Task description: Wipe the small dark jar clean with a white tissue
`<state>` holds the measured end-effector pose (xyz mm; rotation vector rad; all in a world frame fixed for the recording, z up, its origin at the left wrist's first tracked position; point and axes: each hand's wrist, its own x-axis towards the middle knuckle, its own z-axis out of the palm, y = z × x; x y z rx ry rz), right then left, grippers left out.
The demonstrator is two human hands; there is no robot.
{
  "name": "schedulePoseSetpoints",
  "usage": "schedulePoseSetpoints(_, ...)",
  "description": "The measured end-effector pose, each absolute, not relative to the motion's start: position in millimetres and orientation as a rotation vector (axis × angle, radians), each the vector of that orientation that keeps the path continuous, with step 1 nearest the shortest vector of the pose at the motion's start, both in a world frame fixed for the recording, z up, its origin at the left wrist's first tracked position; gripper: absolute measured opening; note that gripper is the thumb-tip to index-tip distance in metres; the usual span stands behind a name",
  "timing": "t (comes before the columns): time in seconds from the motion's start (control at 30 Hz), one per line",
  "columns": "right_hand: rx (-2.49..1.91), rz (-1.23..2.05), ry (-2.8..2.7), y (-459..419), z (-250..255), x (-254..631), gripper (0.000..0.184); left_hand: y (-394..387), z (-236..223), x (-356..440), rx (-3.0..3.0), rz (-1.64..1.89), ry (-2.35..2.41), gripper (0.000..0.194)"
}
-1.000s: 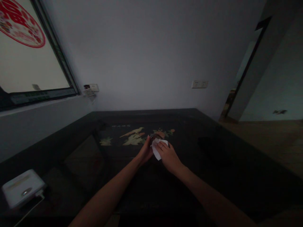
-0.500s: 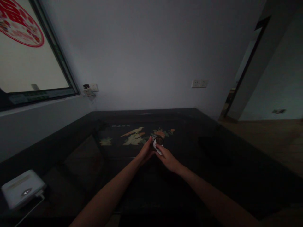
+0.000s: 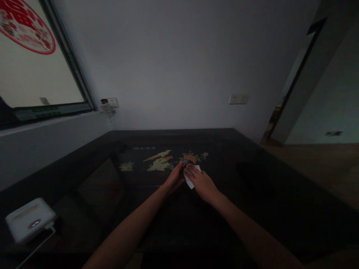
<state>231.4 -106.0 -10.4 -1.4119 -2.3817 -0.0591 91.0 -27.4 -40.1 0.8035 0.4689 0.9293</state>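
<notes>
Both of my hands meet over the middle of a dark table [image 3: 179,224]. My left hand [image 3: 175,176] is closed around a small dark, shiny, roundish thing [image 3: 187,162]; its kind is too dim and too covered to make out. Against that thing my right hand [image 3: 203,184] presses a white tissue [image 3: 189,182], with the fingers laid over it. One corner of the tissue sticks out below the fingers, another above them. Beneath and behind the hands lies a table-top picture of a bird and flowers [image 3: 159,161].
At the near left stands a white box-shaped device [image 3: 29,218] with a white cable [image 3: 36,248]. Wall sockets [image 3: 238,99] sit on the wall behind the table. A window [image 3: 42,82] is on the left, a doorway [image 3: 294,78] on the right.
My right hand has shifted up and over the dark thing, its fingers now lying across the tissue. More of the tissue shows, spread flatter. The left hand stays about where it was.
</notes>
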Motion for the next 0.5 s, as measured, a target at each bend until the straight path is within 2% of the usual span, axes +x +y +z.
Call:
schedulePoseSetpoints(0.2,-1.163,0.591,-2.066,-100.8,-21.1,229.5,0.058,-23.9,-44.1,94.7,0.822,0.953,0.459,0.038)
schedulePoseSetpoints(0.33,-1.055,0.76,-2.022,-96.8,-21.8,226.0,0.046,-25.0,-43.0,92.5,0.831,0.952,0.477,0.041)
schedulePoseSetpoints(0.5,-1.001,0.801,-1.997,-100.1,-19.2,222.2,0.046,-27.8,-39.4,90.3,0.82,0.946,0.49,0.04)
